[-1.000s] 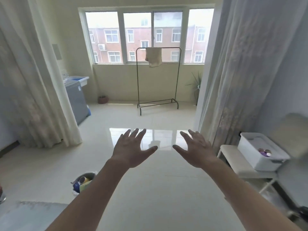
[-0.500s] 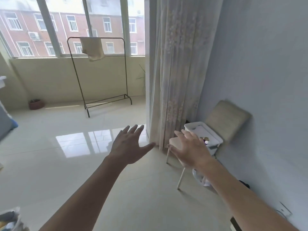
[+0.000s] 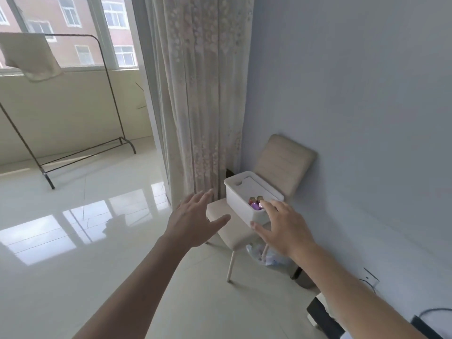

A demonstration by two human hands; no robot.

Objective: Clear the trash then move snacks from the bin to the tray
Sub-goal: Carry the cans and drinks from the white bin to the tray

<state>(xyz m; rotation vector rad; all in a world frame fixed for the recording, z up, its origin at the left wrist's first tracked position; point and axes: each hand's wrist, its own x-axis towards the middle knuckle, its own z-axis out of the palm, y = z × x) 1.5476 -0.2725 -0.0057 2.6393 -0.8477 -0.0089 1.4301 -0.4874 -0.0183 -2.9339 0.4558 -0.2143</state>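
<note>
Since half a second ago the view has swung further right and closed in on the chair (image 3: pixel 234 231), so the white bin (image 3: pixel 244 204) sitting on its seat now looks larger and sits near the middle of the picture, while the drying rack (image 3: pixel 80 152) has slid off toward the left edge. Both arms have stayed stretched out ahead.

Left hand (image 3: pixel 190 223) is empty, palm down, fingers spread, hovering in front of the chair's seat, to the left of the bin and not touching it. Right hand (image 3: pixel 283 231) is also empty and spread wide, palm down; it overlaps the bin's near right corner in this view, with one fingertip by the rim, though whether it actually touches the bin cannot be told.

On the chair's seat, against the padded backrest, the bin stands upright with its top open. Small snacks (image 3: pixel 255 203) in purple and reddish-brown wrappers lie inside, at the near end. Under the chair, on the floor between its legs, is a crumpled clear plastic bag (image 3: pixel 269 256) with some pale blue in it. Just left of the chair hangs a patterned sheer curtain (image 3: pixel 203 94), and the pale blue-grey wall (image 3: pixel 354 94) runs behind the chair to the right.

A towel (image 3: pixel 29 57) is draped over the rack's top bar, well apart from the chair.
</note>
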